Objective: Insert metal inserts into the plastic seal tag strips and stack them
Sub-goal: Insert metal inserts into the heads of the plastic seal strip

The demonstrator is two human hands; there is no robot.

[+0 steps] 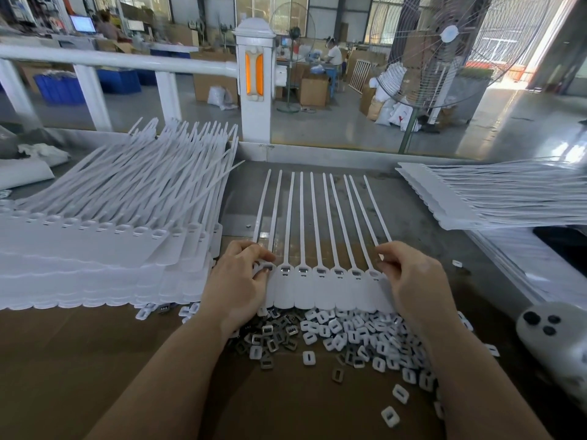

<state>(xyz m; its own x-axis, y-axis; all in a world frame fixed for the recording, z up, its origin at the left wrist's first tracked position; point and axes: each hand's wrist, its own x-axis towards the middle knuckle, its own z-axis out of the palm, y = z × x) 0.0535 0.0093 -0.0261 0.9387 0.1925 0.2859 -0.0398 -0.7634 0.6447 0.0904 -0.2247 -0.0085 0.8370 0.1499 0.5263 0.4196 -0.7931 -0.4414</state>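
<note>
A white strip of joined plastic seal tags [320, 293] lies flat in front of me, tails pointing away. Metal inserts sit in several of its head slots. My left hand [238, 281] holds the strip's left end, thumb and forefinger pinching at the leftmost slot. My right hand [413, 277] grips the strip's right end with curled fingers. A heap of loose metal inserts and white plastic caps [349, 338] lies just below the strip on brown cardboard [95, 360].
A tall stack of tag strips [104, 230] fills the left side. Another stack [495, 198] lies at the right. A grey device [559, 341] sits at the right edge. A white railing post [255, 81] and a standing fan [444, 52] stand behind the table.
</note>
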